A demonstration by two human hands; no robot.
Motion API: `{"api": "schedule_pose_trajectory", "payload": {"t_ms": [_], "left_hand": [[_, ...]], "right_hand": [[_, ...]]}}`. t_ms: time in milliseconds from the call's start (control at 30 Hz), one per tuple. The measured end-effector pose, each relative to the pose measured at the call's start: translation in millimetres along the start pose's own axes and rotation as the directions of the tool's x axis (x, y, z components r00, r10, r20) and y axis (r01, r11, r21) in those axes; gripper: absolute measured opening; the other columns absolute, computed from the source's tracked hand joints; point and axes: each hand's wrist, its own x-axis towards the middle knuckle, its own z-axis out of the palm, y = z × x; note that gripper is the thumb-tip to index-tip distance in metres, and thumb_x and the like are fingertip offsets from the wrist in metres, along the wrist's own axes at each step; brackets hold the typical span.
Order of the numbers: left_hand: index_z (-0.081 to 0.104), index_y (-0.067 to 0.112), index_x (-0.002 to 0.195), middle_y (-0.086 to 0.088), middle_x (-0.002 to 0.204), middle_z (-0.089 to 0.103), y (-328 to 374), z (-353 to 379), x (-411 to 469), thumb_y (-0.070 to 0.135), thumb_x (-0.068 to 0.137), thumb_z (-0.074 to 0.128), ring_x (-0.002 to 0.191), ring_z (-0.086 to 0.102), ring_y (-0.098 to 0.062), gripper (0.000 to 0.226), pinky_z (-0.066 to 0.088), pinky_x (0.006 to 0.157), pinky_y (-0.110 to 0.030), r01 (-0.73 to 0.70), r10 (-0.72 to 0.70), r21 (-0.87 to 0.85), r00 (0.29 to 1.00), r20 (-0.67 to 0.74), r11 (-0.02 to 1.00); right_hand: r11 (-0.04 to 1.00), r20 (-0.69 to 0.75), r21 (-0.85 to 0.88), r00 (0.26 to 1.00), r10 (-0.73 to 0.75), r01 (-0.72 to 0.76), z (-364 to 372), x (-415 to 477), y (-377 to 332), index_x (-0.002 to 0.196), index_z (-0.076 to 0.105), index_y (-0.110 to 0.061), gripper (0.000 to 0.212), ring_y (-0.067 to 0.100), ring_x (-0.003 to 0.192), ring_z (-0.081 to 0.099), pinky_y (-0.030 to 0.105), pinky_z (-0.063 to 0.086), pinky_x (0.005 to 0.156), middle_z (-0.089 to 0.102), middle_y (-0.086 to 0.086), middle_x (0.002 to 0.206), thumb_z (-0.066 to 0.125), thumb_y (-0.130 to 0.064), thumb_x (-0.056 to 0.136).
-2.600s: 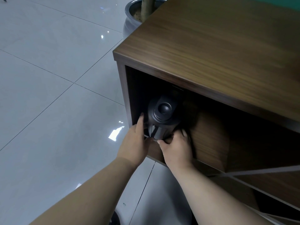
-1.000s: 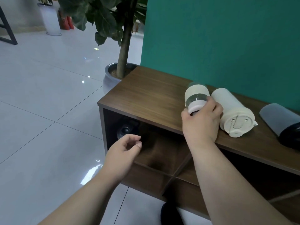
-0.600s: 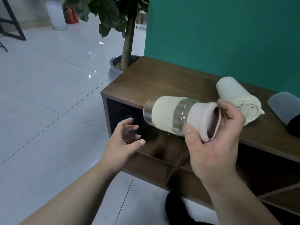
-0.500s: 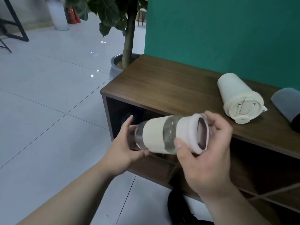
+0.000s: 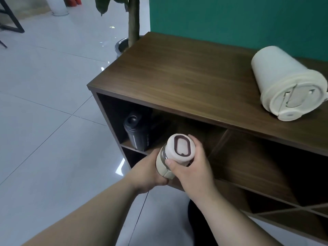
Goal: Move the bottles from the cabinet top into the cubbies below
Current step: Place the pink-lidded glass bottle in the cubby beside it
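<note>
Both hands are wrapped round the cream bottle: left hand cupping the body from below, right hand gripping up by the cap. It's sitting right at the mouth of the top-left cubby of the cabinet, cap end toward the camera, long axis pointing inward. A black bottle already stands at the left, so I'd aim right of it. Another cream bottle lies up top.
</note>
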Motion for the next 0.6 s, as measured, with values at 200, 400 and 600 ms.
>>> {"api": "schedule_pose_trajectory", "payload": {"t_ms": [200,400,600], "left_hand": [[0.059,0.044,0.126,0.016,0.125,0.072,-2.5,23.1,39.4,0.037,0.050,0.098,0.119,0.068,-0.008,0.086,0.060,0.098,-0.042,-0.003,-0.002,-0.069,0.998,-0.061,0.998],[0.069,0.042,0.101,0.014,0.098,0.076,-0.8,37.0,63.5,0.024,0.065,0.079,0.094,0.070,-0.004,0.041,0.067,0.079,-0.041,0.007,-0.009,-0.049,0.999,-0.032,0.999],[0.062,0.045,0.119,0.017,0.115,0.069,-25.9,50.6,94.9,0.043,0.060,0.078,0.117,0.066,-0.010,0.061,0.063,0.091,-0.041,0.069,-0.066,0.039,0.995,-0.071,0.997]], "right_hand": [[0.998,-0.051,0.034,0.997,0.051,-0.050,7.0,29.3,10.0,0.124,0.053,-0.037,0.074,-0.007,0.105,0.060,0.011,0.048,0.088,0.064,-0.018,0.116,0.088,-0.012,0.064],[0.996,-0.106,0.001,0.990,0.091,-0.091,15.8,47.2,24.4,0.123,0.051,-0.045,0.078,0.004,0.114,0.061,0.034,0.052,0.098,0.065,-0.019,0.120,0.087,-0.018,0.059],[0.993,-0.137,0.026,0.984,0.117,-0.114,17.3,65.3,28.2,0.113,0.052,-0.048,0.069,0.003,0.110,0.063,0.035,0.052,0.099,0.067,-0.019,0.118,0.087,-0.023,0.059]]}}
